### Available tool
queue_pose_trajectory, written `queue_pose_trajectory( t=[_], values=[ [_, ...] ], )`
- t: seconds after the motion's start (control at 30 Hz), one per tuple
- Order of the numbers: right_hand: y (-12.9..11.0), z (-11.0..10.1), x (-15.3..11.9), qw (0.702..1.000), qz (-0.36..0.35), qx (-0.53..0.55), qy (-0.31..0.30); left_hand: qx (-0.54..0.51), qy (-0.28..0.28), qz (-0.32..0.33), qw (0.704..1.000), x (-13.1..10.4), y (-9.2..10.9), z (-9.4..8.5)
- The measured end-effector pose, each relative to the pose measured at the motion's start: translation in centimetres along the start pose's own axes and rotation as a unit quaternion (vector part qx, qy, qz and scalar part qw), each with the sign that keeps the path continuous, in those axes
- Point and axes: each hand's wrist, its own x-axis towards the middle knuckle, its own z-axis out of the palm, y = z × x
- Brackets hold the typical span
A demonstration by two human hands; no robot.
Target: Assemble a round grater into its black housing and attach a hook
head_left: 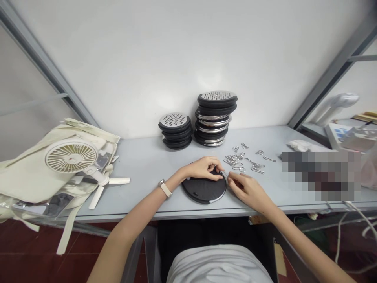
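Note:
A flat black round disc (pixel 203 189) lies on the table near its front edge, with a strip of silvery rim showing at its lower right. My left hand (pixel 204 168) rests over its upper part, thumb and fingers pinched at the upper right edge. Close beside it, my right hand (pixel 246 190) pinches a small silvery metal clip (pixel 225 174) against that same edge; the fingers partly hide the clip. Behind the right hand several loose metal clips (pixel 235 159) lie in a scattered group.
Two stacks of round discs, a shorter one (pixel 176 133) and a taller one (pixel 216 122), stand near the back wall. At left a white fan (pixel 71 158) rests on a cream bag (pixel 26 173). A blurred patch covers items at right; white cables (pixel 338 232) hang below.

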Motion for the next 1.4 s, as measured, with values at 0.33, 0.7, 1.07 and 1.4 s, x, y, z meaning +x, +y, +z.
queue_pose_trajectory(
  t=[0.33,0.7,1.07,1.4],
  values=[
    [0.05,0.56,-0.23,0.995,-0.051,-0.082,0.021,-0.02,0.002,-0.015,1.0,0.05,-0.26,0.12],
    [-0.22,0.3,-0.2,0.999,-0.009,-0.043,-0.001,-0.033,-0.004,-0.003,0.999,0.04,-0.33,0.06],
    [0.19,0.5,-0.04,1.0,-0.002,0.002,-0.014,-0.028,-0.006,-0.024,0.999,0.05,-0.35,0.06],
    [0.42,-0.39,0.14,0.994,0.015,0.101,-0.044,-0.01,-0.016,0.003,1.0,-0.01,-0.68,0.03]
  ],
)
